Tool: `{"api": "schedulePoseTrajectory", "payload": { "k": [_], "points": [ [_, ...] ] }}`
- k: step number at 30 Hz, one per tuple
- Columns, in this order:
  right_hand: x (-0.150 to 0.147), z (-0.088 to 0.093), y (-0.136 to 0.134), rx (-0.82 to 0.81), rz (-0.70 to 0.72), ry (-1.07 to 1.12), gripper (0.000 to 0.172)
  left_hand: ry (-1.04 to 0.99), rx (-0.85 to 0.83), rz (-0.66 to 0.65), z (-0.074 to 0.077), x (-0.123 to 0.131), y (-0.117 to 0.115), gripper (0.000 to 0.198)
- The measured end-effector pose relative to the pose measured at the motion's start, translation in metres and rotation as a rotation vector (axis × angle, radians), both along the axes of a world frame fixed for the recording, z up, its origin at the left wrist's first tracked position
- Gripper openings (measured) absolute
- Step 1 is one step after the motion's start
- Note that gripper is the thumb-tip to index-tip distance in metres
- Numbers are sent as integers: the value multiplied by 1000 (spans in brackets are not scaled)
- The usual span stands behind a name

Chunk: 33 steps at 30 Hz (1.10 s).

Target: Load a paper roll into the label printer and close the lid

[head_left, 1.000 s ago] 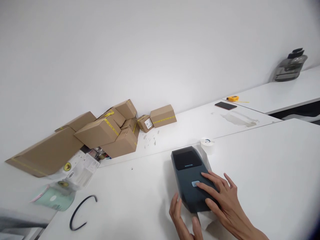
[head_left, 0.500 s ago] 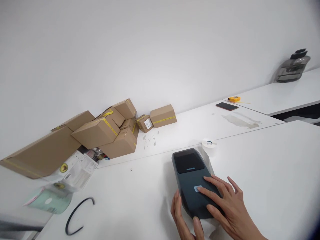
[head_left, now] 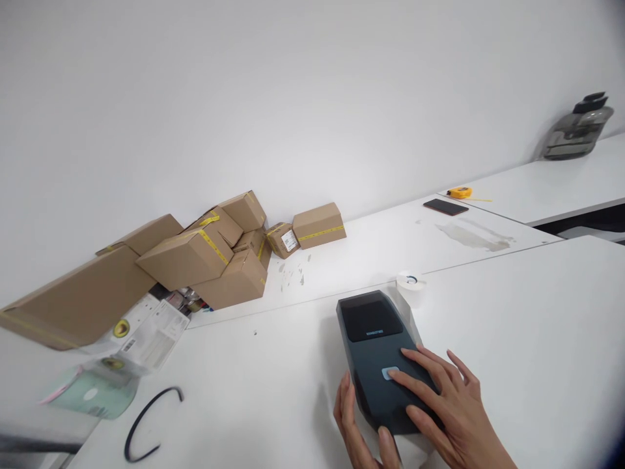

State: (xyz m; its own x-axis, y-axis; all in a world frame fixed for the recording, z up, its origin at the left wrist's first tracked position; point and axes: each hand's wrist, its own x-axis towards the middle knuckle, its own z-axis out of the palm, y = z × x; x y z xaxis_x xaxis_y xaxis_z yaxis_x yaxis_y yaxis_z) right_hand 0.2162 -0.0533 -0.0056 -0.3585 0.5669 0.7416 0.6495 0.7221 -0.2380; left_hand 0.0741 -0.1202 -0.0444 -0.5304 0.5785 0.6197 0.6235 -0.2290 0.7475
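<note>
A dark label printer [head_left: 375, 345] stands on the white table [head_left: 512, 339] close in front of me. My right hand [head_left: 446, 407] lies flat on its front top, fingers spread, one fingertip by the small light button [head_left: 389, 373]. My left hand [head_left: 359, 433] rests against the printer's near left corner, thumb at the front edge and fingers stretched out along the side. Behind the printer sits a white roll of labels [head_left: 411, 286].
A pile of taped cardboard boxes [head_left: 195, 257] lies at the wall on the left, with printed packets [head_left: 146, 335] and a green pouch [head_left: 90, 394] before it. A black curved band [head_left: 146, 423] lies near the table's left edge. A phone [head_left: 445, 207] and yellow tape measure [head_left: 460, 192] sit far right.
The view has shifted slightly, so the printer sits a little lower in the picture. Both hands stay on the printer in nearly the same pose.
</note>
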Motion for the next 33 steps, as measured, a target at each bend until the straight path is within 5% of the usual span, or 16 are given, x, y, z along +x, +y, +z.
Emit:
{"api": "schedulePoseTrajectory", "payload": {
  "k": [13,22,26,33],
  "points": [
    [-2,-4,2,-16,1,11,32,-86,-25,-55,2,4,1,48],
    [17,-17,-11,-624,97,384,56,-195,-220,-118,2,1,-6,64],
    [16,1,4,-629,199,435,59,-294,-284,-166,4,-2,-3,75],
    [-8,61,71,-465,323,488,55,-327,-291,-320,14,-8,-1,76]
  ]
}}
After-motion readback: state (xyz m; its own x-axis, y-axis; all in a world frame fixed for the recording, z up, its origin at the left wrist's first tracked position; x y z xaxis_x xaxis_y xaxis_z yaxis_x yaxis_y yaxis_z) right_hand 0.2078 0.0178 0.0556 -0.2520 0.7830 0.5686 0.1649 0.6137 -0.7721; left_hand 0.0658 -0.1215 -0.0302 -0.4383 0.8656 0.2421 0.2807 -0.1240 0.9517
